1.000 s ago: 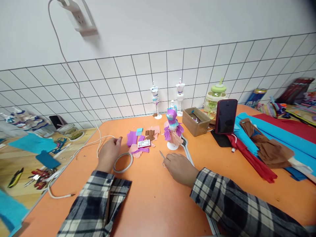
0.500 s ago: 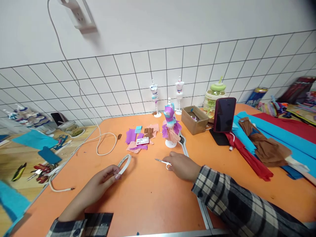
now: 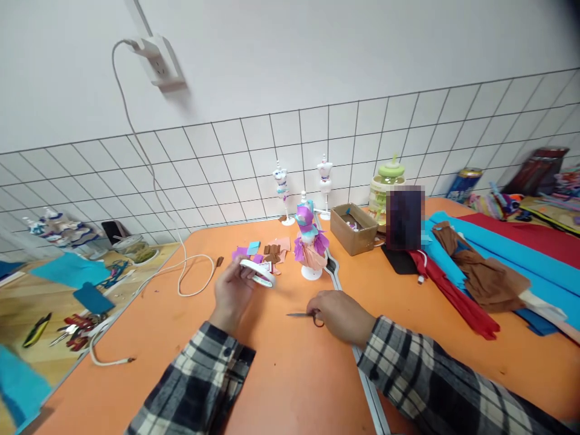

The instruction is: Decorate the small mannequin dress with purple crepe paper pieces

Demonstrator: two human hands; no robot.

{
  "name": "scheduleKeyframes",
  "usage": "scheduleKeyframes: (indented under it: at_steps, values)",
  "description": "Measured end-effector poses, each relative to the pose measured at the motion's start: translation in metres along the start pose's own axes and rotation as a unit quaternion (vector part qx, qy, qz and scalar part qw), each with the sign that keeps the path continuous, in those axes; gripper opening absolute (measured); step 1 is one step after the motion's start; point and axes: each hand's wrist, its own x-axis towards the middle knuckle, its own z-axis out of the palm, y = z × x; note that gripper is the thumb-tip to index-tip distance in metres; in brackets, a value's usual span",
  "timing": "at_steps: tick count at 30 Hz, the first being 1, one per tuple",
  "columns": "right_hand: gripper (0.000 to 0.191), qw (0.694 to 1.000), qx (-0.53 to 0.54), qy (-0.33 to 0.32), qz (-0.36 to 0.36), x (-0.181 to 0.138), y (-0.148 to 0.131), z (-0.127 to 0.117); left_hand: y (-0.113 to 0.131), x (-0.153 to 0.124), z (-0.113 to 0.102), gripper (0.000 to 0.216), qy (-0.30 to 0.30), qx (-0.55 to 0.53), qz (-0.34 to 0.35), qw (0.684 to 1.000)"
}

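Observation:
My left hand [image 3: 233, 291] is closed round a thin white roll of tape [image 3: 267, 281], lifted above the orange table and tilted. Low over the tabletop, my right hand [image 3: 338, 311] grips small scissors [image 3: 298, 315] near the handles, blades pointing left. One finger loop shows below the fingers. Just beyond my hands stands a small white dress form [image 3: 312, 273] wearing a purple, blue and peach paper outfit. Behind the tape lie brown paper pieces [image 3: 272, 252] and a purple scrap [image 3: 240, 252], partly hidden by my left hand.
Two more mini dress forms, one left [image 3: 281, 181] and one right [image 3: 325, 175], stand by the tiled wall. A cardboard box [image 3: 356, 238], a drink jug [image 3: 388, 175] and a blurred-out upright device [image 3: 405, 217] stand right. Coloured paper [image 3: 493, 284] lies far right; a white cable [image 3: 185, 266] curls left.
My left hand has moved forward and right with the tape, now in front of the paper scraps. My right hand has shifted slightly nearer, still on the scissors. The view has tilted up a little.

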Motion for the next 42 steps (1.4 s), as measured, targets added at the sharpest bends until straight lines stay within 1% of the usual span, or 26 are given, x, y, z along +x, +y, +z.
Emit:
scheduleKeyframes:
  at_steps: [3, 5, 8, 10, 13, 14, 15, 17, 18, 19, 21, 22, 23, 26, 28, 31, 34, 36, 39, 40, 41, 42]
  values:
    - [0.026, 0.999, -0.013, 0.041, 0.016, -0.002, 0.000, -0.001, -0.033, -0.004, 0.004, 0.027, -0.019, 0.004, -0.011, 1.000]
    - [0.021, 0.998, -0.002, 0.061, 0.034, -0.002, 0.000, -0.001, -0.043, -0.006, 0.000, 0.025, -0.037, 0.012, -0.023, 0.999]
    - [0.009, 0.996, 0.036, 0.078, 0.038, 0.004, 0.002, 0.000, -0.043, -0.008, -0.005, 0.023, -0.058, 0.018, -0.030, 0.998]
    - [0.005, 0.991, 0.072, 0.099, 0.044, 0.009, 0.004, 0.000, -0.042, -0.009, -0.005, 0.023, -0.071, 0.022, -0.032, 0.997]
    - [0.014, 0.979, 0.139, 0.140, 0.049, 0.016, 0.005, -0.002, -0.042, -0.014, 0.000, 0.024, -0.093, 0.036, -0.043, 0.994]
    - [0.018, 0.968, 0.195, 0.150, 0.054, 0.017, 0.005, -0.003, -0.043, -0.016, 0.002, 0.026, -0.100, 0.041, -0.046, 0.993]
    - [0.018, 0.950, 0.266, 0.154, 0.060, 0.017, 0.004, -0.004, -0.045, -0.017, 0.004, 0.028, -0.104, 0.047, -0.047, 0.992]
    - [0.016, 0.900, 0.405, 0.145, 0.063, 0.017, 0.000, -0.006, -0.047, -0.020, 0.007, 0.030, -0.107, 0.057, -0.044, 0.992]
    - [0.016, 0.878, 0.455, 0.133, 0.058, 0.017, -0.001, -0.007, -0.048, -0.021, 0.007, 0.030, -0.107, 0.063, -0.041, 0.991]
    - [0.019, 0.866, 0.483, 0.118, 0.051, 0.016, -0.003, -0.007, -0.049, -0.022, 0.007, 0.029, -0.106, 0.069, -0.037, 0.991]
    - [0.024, 0.854, 0.508, 0.102, 0.039, 0.016, -0.006, -0.007, -0.051, -0.021, 0.007, 0.026, -0.106, 0.081, -0.031, 0.991]
    - [0.025, 0.855, 0.507, 0.104, 0.034, 0.016, -0.007, -0.007, -0.051, -0.021, 0.006, 0.025, -0.105, 0.086, -0.028, 0.990]
    - [0.024, 0.864, 0.490, 0.116, 0.029, 0.016, -0.009, -0.006, -0.051, -0.020, 0.006, 0.025, -0.105, 0.089, -0.024, 0.990]
    - [0.012, 0.903, 0.387, 0.187, 0.016, 0.017, -0.010, -0.001, -0.051, -0.019, 0.006, 0.027, -0.108, 0.095, -0.013, 0.990]
    - [0.005, 0.916, 0.331, 0.226, 0.020, 0.017, -0.010, 0.003, -0.050, -0.020, 0.007, 0.027, -0.109, 0.098, -0.005, 0.989]
    - [0.010, 0.920, 0.300, 0.253, 0.017, 0.017, -0.010, 0.008, -0.047, -0.023, 0.010, 0.028, -0.106, 0.113, 0.006, 0.988]
    - [0.013, 0.925, 0.282, 0.255, 0.000, 0.019, -0.009, 0.013, -0.046, -0.025, 0.013, 0.031, -0.101, 0.138, 0.018, 0.985]
    - [0.014, 0.923, 0.284, 0.259, 0.004, 0.021, -0.009, 0.014, -0.045, -0.026, 0.015, 0.030, -0.075, 0.152, 0.044, 0.985]
    - [0.011, 0.911, 0.296, 0.284, 0.027, 0.022, -0.007, 0.012, -0.041, -0.031, 0.018, 0.030, -0.002, 0.165, 0.104, 0.981]
    - [0.009, 0.906, 0.302, 0.295, 0.035, 0.022, -0.006, 0.011, -0.040, -0.035, 0.020, 0.031, 0.011, 0.169, 0.116, 0.979]
    - [0.008, 0.899, 0.313, 0.304, 0.037, 0.022, -0.005, 0.009, -0.040, -0.039, 0.023, 0.035, 0.009, 0.174, 0.118, 0.978]
    - [0.007, 0.893, 0.326, 0.310, 0.032, 0.022, -0.004, 0.007, -0.039, -0.044, 0.027, 0.040, -0.009, 0.180, 0.110, 0.977]
